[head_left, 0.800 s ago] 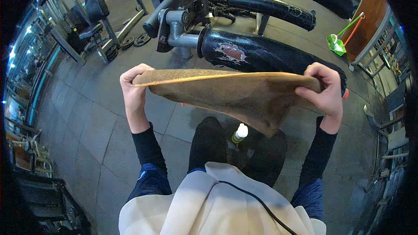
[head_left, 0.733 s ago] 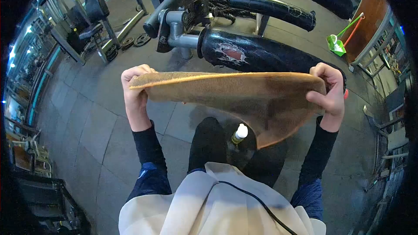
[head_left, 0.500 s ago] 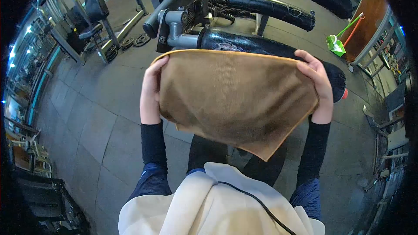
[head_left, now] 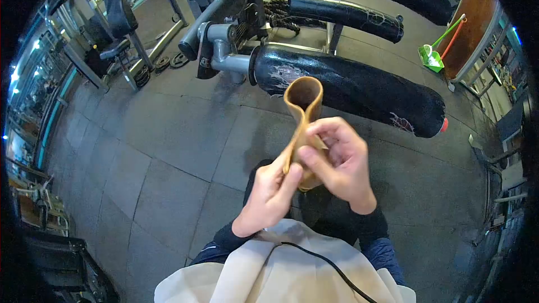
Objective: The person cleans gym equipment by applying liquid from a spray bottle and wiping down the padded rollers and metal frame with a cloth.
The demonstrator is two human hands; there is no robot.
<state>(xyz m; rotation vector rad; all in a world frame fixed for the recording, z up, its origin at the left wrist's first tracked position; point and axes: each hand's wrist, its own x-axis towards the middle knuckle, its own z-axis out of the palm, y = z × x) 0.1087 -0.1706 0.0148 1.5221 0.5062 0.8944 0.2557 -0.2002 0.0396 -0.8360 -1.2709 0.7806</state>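
A brown cloth (head_left: 304,101) with a yellow-orange edge is doubled over in front of my body, its top forming an open loop. My left hand (head_left: 272,191) pinches its lower left side between thumb and fingers. On the right side, my right hand (head_left: 338,160) grips the cloth with thumb and index finger, the other fingers curled. Both hands are close together, thumbs nearly meeting. Beyond the cloth lies a black padded roller (head_left: 353,81) with torn covering. The lower part of the cloth is hidden by my hands.
A grey metal machine frame (head_left: 224,47) joins the padded rollers ahead. A second, thinner roller (head_left: 348,17) is behind. Weight plates (head_left: 161,64) lie on the tiled floor (head_left: 168,191) at left. A green dustpan (head_left: 431,59) stands at the back right.
The cloth was stretched wide between my hands; now it is folded together and narrow. Both hands have come inward and lower. The view has shifted slightly, and the bottle seen earlier between my legs is hidden.
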